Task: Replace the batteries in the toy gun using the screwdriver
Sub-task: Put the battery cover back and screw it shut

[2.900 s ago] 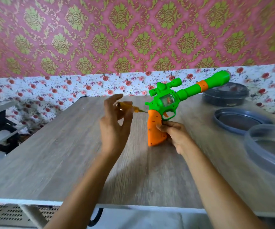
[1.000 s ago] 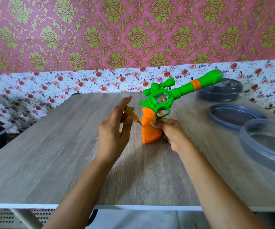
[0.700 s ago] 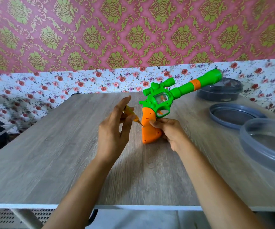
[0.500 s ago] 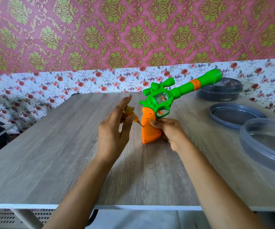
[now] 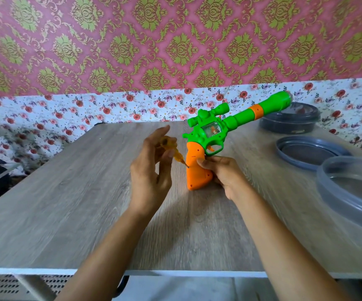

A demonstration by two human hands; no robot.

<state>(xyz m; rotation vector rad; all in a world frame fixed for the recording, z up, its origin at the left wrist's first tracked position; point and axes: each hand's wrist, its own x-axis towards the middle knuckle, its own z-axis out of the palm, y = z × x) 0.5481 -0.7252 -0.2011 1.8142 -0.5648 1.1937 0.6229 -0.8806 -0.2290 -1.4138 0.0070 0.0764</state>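
Wood-grain laminate, matt and grey-brown, forms the table point(image 5: 67, 203) that carries the whole job.

Left hand point(image 5: 149, 170): thumb and fingertips pinch the amber, translucent handle of the screwdriver point(image 5: 174, 152), and the forefinger is raised straight.

Change noted: some three seconds back the tip stood high, by the green frame. It now sits low on the rear edge of the orange grip and has held that spot through the last second.

Judgement: the tip is seated in a cover screw and loosening is under way. No screw head can be made out, and the battery cover is not yet off.

Toy gun point(image 5: 214, 131): at table centre, butt standing on the surface. It is smooth moulded plastic, with an orange grip, a green body with scope, and a long round barrel slanting up to the far right.

Right hand point(image 5: 223, 172): fingers wrapped round the grip's front, steadying it.

Right side: a dark round lidded tub point(image 5: 290, 124) far, a shallow grey lid point(image 5: 312, 153) nearer, and a translucent round container point(image 5: 349, 192) nearest.
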